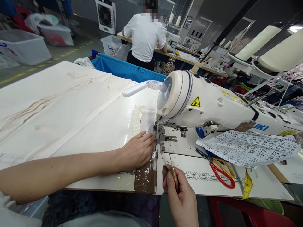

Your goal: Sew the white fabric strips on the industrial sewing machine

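My left hand [139, 149] lies flat, palm down, with fingers stretched toward the needle area of a white sewing machine [203, 97]. Its fingertips rest beside the presser foot, on whitish material at the machine's edge. Brown tape [145, 179] covers the table under and in front of that hand. A narrow white strip [159, 179] runs from the foot down over the table's front edge. Right of the strip, my right hand [182, 192] is closed around the wooden handle of an awl [174, 176], its thin metal point directed up toward the machine bed.
Red-and-yellow-handled scissors [222, 171], a yellow tape measure [247, 186] and a handwritten paper sheet [248, 146] are at the right. Long cream fabric [71, 104] spreads over the left tabletop. Behind the table stand a blue bin [127, 67] and a seated person [146, 37].
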Demonstrator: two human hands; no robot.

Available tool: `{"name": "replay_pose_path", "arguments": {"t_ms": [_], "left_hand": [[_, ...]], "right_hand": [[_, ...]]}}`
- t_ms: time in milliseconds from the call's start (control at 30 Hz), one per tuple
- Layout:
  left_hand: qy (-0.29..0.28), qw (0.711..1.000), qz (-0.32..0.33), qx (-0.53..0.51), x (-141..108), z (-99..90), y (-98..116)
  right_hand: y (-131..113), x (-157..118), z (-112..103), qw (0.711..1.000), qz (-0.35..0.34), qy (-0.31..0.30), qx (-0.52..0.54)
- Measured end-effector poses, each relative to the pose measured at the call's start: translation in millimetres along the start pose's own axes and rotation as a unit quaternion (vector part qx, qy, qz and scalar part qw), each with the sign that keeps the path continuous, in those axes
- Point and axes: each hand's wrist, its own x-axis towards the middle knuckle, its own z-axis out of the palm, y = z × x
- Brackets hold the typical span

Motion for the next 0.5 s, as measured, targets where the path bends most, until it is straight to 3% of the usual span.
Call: {"name": "replay_pose_path", "arguments": {"t_ms": [133,233,367,500], "left_hand": [[0.008,1.0,-0.003,0.004,1.2,5.1,-3.9],[0.013,1.0,-0.008,0.007,3.4,7.6,-7.3],[-0.006,1.0,-0.025,-0.017,8.4,3.7,-11.4],[-0.033,0.998,-0.043,-0.039,12.9,0.9,-15.8]], "right_hand": [[-7.8,-4.1,5.9,0.998,0.018,0.045,0.031],[-7.9,-2.4,7.8,0.998,-0.009,0.059,0.012],[-6.7,7.6,13.2,0.986,-0.147,0.048,-0.067],[-14.1,21.8,27.2,0.942,-0.312,0.01,-0.123]]}}
